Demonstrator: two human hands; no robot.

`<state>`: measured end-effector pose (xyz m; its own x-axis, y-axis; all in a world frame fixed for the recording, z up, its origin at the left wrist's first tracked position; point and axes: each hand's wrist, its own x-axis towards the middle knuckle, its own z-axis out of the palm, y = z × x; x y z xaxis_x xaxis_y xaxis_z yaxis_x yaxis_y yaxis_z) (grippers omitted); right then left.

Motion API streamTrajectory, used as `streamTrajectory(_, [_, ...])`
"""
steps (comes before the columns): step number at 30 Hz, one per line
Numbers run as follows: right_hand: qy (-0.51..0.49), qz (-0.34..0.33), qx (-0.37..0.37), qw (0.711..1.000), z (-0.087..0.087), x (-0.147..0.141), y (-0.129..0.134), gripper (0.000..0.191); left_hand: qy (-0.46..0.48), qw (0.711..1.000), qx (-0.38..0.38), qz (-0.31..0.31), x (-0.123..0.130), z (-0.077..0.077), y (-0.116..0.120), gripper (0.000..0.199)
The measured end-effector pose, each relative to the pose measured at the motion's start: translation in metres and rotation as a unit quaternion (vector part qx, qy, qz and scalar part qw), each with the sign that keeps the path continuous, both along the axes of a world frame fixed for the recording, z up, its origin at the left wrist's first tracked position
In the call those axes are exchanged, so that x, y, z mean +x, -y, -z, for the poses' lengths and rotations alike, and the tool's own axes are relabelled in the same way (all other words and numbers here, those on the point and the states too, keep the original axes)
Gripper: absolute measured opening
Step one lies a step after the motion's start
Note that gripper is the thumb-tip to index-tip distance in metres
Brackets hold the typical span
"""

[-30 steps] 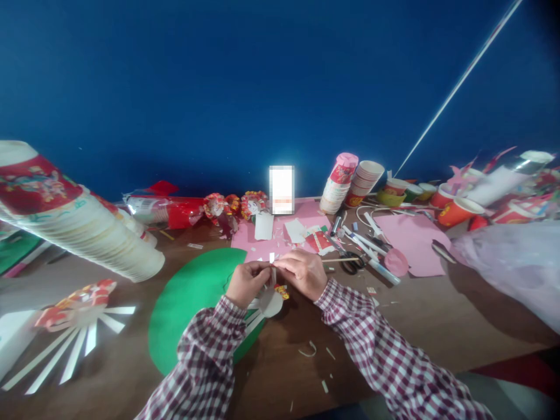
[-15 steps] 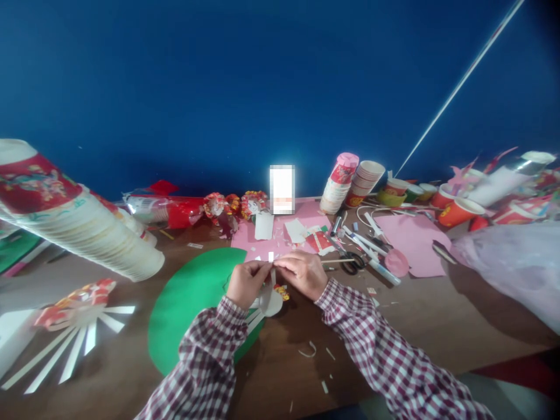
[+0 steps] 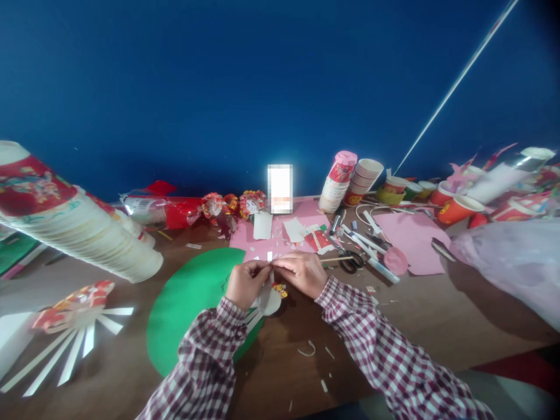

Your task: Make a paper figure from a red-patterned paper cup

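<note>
My left hand [image 3: 244, 286] and my right hand [image 3: 305, 274] meet with pinched fingertips over the right edge of a round green paper sheet [image 3: 188, 309]. Between them is a cut paper cup [image 3: 269, 301], its pale round base facing up and white strips spreading out below. Both hands grip one of its narrow strips, whose white tip [image 3: 269, 255] pokes up just past the fingers. A yellow-and-red printed piece [image 3: 280, 290] of the cup curls out at its right side. The fingers hide most of the gripped strip.
Leaning cup stacks [image 3: 109, 242] stand at the left, above another cup cut into strips [image 3: 83, 318]. Black-handled scissors [image 3: 351, 263], markers [image 3: 367, 248] and pink paper [image 3: 406, 233] lie to the right. A plastic bag [image 3: 511, 262] sits at far right. Paper scraps [image 3: 324, 385] dot the brown table.
Both hands keep nearly the same pinch on the strip. The view has shifted very slightly; nothing has been let go.
</note>
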<state>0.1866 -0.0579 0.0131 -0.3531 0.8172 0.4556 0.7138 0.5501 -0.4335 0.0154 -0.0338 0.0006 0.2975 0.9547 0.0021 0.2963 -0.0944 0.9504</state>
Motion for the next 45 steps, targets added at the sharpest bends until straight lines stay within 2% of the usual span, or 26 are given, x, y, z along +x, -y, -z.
streamTrajectory(17, [-0.009,0.025,-0.004,1.0,0.0,-0.002,0.001,0.019,-0.003,1.0,0.007,-0.021,0.003,0.003,0.002,0.026])
streamTrajectory(22, [0.016,-0.001,0.032,0.999,0.002,0.0,0.0,0.017,-0.01,1.0,0.002,-0.006,0.002,0.001,0.0,0.026])
streamTrajectory(32, [0.014,-0.004,0.061,0.998,-0.001,0.001,-0.001,0.015,0.052,0.997,-0.058,0.003,0.003,0.001,0.0,0.032])
streamTrajectory(39, [0.018,-0.006,0.063,0.998,0.001,0.002,-0.001,0.014,-0.008,0.999,-0.032,0.037,-0.002,-0.01,0.0,0.034])
streamTrajectory(45, [0.013,-0.01,0.06,0.998,0.0,0.001,0.0,0.016,-0.015,0.999,-0.017,0.035,-0.001,-0.004,0.0,0.037])
